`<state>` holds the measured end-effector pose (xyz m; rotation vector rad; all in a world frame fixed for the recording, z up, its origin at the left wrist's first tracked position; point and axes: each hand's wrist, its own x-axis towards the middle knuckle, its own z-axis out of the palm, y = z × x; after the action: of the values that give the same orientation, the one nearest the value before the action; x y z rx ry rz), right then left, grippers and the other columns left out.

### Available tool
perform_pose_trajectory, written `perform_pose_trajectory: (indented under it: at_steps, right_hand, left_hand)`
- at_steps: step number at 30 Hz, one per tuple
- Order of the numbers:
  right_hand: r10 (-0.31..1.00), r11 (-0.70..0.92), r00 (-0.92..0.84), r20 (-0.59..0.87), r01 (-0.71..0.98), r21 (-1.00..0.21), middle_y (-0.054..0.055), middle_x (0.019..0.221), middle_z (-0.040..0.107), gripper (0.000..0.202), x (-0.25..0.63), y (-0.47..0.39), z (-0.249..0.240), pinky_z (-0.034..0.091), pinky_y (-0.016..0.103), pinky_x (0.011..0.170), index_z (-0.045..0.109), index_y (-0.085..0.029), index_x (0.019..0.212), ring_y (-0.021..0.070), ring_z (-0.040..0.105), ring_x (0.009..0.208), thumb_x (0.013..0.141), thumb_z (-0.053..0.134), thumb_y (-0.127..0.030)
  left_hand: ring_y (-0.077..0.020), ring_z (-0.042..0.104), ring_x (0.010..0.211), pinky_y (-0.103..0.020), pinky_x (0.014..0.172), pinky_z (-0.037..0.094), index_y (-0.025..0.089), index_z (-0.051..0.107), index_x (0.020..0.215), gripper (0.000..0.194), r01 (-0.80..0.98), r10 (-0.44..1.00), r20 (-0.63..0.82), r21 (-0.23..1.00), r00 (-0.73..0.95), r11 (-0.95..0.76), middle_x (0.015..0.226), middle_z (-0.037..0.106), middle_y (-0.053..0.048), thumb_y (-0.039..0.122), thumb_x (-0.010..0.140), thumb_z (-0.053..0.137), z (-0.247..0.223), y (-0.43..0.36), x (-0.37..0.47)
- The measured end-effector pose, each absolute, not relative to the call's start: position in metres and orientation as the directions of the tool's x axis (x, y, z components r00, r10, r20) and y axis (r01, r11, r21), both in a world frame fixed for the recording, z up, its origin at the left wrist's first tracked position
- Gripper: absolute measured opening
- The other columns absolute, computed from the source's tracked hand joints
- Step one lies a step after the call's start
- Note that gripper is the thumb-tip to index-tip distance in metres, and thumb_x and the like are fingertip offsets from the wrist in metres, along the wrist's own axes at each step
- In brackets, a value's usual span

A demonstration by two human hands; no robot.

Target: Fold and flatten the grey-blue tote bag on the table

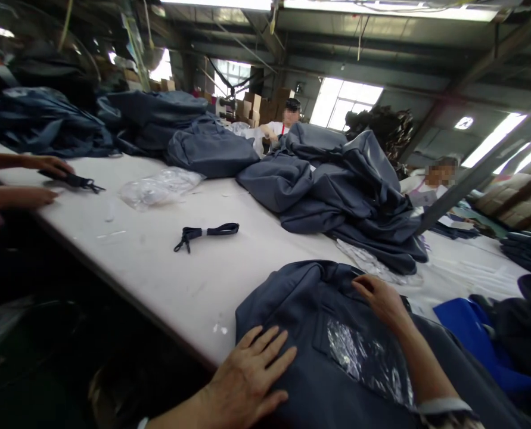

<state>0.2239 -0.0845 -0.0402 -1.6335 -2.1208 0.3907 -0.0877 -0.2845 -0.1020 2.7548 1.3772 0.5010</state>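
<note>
A dark blue-grey bag (301, 304) with a clear plastic window (354, 351) lies at the near edge of the white table. My left hand (251, 375) rests on the bag's left side, palm down with its fingers spread. At the bag's upper part is my right hand (381, 298), thumb and fingers drawn together at the edge of the fabric; what is between the fingertips is too small to make out. Beyond the bag, a bundled dark strap (207, 232) lies by itself on the table.
Dark bags are piled at the back (216, 146) and centre right (337, 185). A clear plastic bag (158, 186) lies at left. Another person's hands (53, 170) hold a dark strap there. Blue material (475, 333) is at right. Two people are farther back.
</note>
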Motion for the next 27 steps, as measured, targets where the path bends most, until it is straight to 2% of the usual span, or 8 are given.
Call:
perform_pose_trajectory:
  at_steps: [4,8,10,13,17,19,22,27]
  right_hand:
    - [0.967,0.229,-0.144,0.211,0.856,-0.465,0.004,0.083,0.073,0.024,0.245,-0.065,-0.066,0.048,0.037,0.074,0.071,-0.025,0.084,0.0247,0.067,0.079,0.077,0.059,-0.045]
    - [0.952,0.151,0.020,0.306,0.837,-0.525,0.007,0.083,0.072,0.035,0.274,-0.074,-0.097,0.049,0.038,0.073,0.068,-0.023,0.084,0.0258,0.067,0.078,0.080,0.051,-0.053]
    - [0.933,0.128,0.086,0.349,0.827,-0.548,0.008,0.085,0.072,0.039,0.281,-0.077,-0.102,0.050,0.038,0.075,0.067,-0.022,0.088,0.0256,0.067,0.079,0.084,0.046,-0.055]
    - [0.913,0.131,0.109,0.392,0.834,-0.537,0.008,0.095,0.073,0.040,0.284,-0.077,-0.100,0.050,0.035,0.079,0.066,-0.022,0.098,0.0235,0.066,0.085,0.089,0.042,-0.053]
    - [0.900,0.092,0.111,0.422,0.898,-0.431,0.007,0.110,0.069,0.033,0.297,-0.079,-0.085,0.047,0.033,0.090,0.064,-0.023,0.106,0.0225,0.063,0.101,0.093,0.044,-0.045]
    - [0.904,0.027,0.128,0.409,0.935,-0.353,0.009,0.111,0.068,0.029,0.313,-0.086,-0.077,0.044,0.039,0.094,0.064,-0.022,0.107,0.0268,0.059,0.107,0.092,0.048,-0.041]
    - [0.926,-0.085,0.166,0.339,0.967,-0.241,0.013,0.100,0.070,0.022,0.338,-0.097,-0.070,0.042,0.048,0.087,0.067,-0.022,0.097,0.0343,0.060,0.101,0.087,0.058,-0.039]
    - [0.943,-0.146,0.181,0.278,0.979,-0.142,0.009,0.095,0.070,0.025,0.350,-0.108,-0.067,0.039,0.043,0.081,0.064,-0.023,0.080,0.0318,0.060,0.100,0.091,0.055,-0.044]
  left_hand:
    - [-0.0293,0.054,0.128,-0.046,0.106,0.038,0.022,0.044,0.142,0.056,0.745,0.753,0.271,0.155,0.599,-0.648,0.144,0.054,-0.008,0.040,0.092,0.061,-0.092,-0.275,-0.089]
    - [-0.0223,0.066,0.099,-0.037,0.088,0.047,0.024,0.064,0.104,0.016,0.764,0.803,0.157,0.246,0.576,-0.596,0.108,0.072,-0.001,0.035,0.095,0.056,-0.059,-0.251,-0.082]
    - [-0.0204,0.066,0.086,-0.034,0.077,0.047,0.024,0.063,0.091,0.011,0.788,0.817,0.061,0.231,0.574,-0.571,0.093,0.071,0.001,0.030,0.096,0.055,-0.033,-0.227,-0.070]
    - [-0.0208,0.063,0.086,-0.032,0.071,0.047,0.022,0.062,0.094,0.008,0.768,0.777,0.069,0.121,0.626,-0.629,0.096,0.067,-0.002,0.025,0.096,0.055,-0.005,-0.175,-0.037]
    - [-0.0249,0.059,0.102,-0.034,0.080,0.047,0.016,0.063,0.101,0.015,0.770,0.761,0.120,-0.098,0.638,-0.631,0.109,0.064,-0.010,0.013,0.094,0.051,-0.009,-0.102,0.019]
    - [-0.0269,0.058,0.105,-0.037,0.083,0.047,0.012,0.063,0.104,0.020,0.791,0.783,0.118,-0.130,0.611,-0.598,0.110,0.064,-0.014,0.007,0.092,0.048,-0.025,-0.079,0.038]
    - [-0.0287,0.056,0.109,-0.041,0.088,0.044,0.011,0.062,0.109,0.023,0.812,0.803,0.128,-0.153,0.582,-0.564,0.112,0.064,-0.015,0.006,0.093,0.046,-0.051,-0.063,0.047]
    - [-0.0283,0.053,0.109,-0.041,0.091,0.040,0.012,0.061,0.106,0.015,0.825,0.812,0.154,-0.169,0.563,-0.539,0.111,0.063,-0.014,0.015,0.095,0.051,-0.077,-0.058,0.029]
